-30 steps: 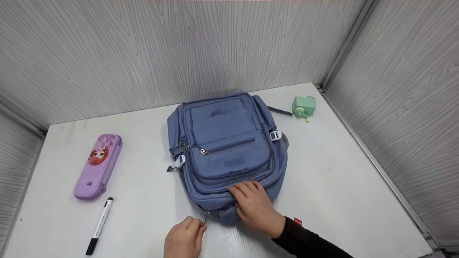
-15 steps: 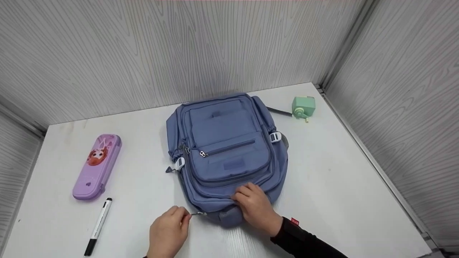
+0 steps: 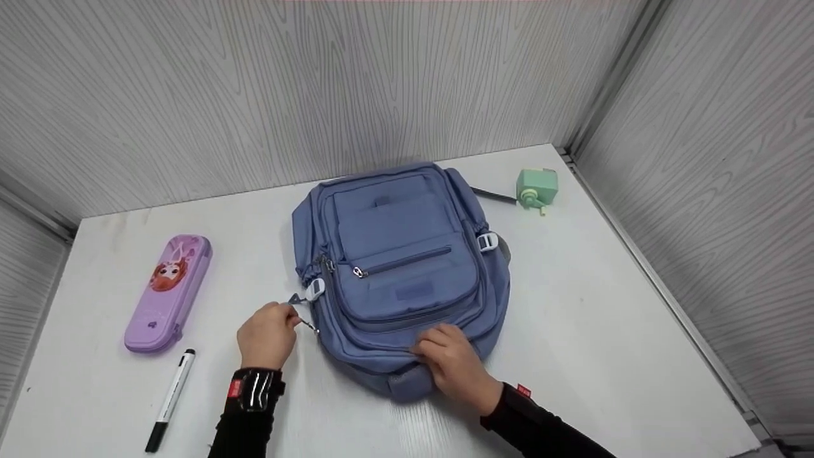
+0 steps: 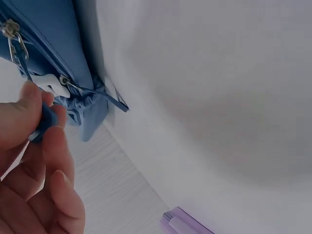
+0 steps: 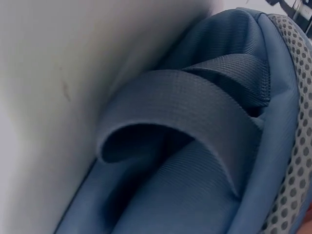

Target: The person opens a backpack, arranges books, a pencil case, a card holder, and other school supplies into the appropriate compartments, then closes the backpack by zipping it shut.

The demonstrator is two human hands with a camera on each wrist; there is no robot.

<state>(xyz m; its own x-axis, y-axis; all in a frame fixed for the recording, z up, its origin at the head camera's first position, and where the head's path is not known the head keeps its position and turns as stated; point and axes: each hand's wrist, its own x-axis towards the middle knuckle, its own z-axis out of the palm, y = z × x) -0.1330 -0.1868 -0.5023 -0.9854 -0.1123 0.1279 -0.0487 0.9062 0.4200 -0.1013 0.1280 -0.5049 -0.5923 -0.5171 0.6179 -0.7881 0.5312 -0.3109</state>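
A blue backpack (image 3: 407, 254) lies on the white table with its front pocket facing up. At its left side my left hand (image 3: 267, 337) pinches a zipper pull (image 3: 308, 325), the cord drawn tight from the slider. In the left wrist view, thumb and fingers hold the blue tab (image 4: 45, 122) of that pull below the metal slider (image 4: 10, 30). My right hand (image 3: 455, 366) grips the fabric at the near edge of the bag. The right wrist view shows a webbing strap (image 5: 180, 102) and grey mesh (image 5: 295, 122); that hand is almost wholly hidden there.
A purple pencil case (image 3: 168, 292) lies to the left, with a black-and-white marker (image 3: 170, 401) nearer the front. At the back right stands a green pencil sharpener (image 3: 537, 187) with a crank. Grey wood-grain panels (image 3: 286, 89) border the table.
My left hand has moved left and away from the bag's near end, drawing the zipper slider along the left side. The right hand stays at the near edge, shifted only slightly.
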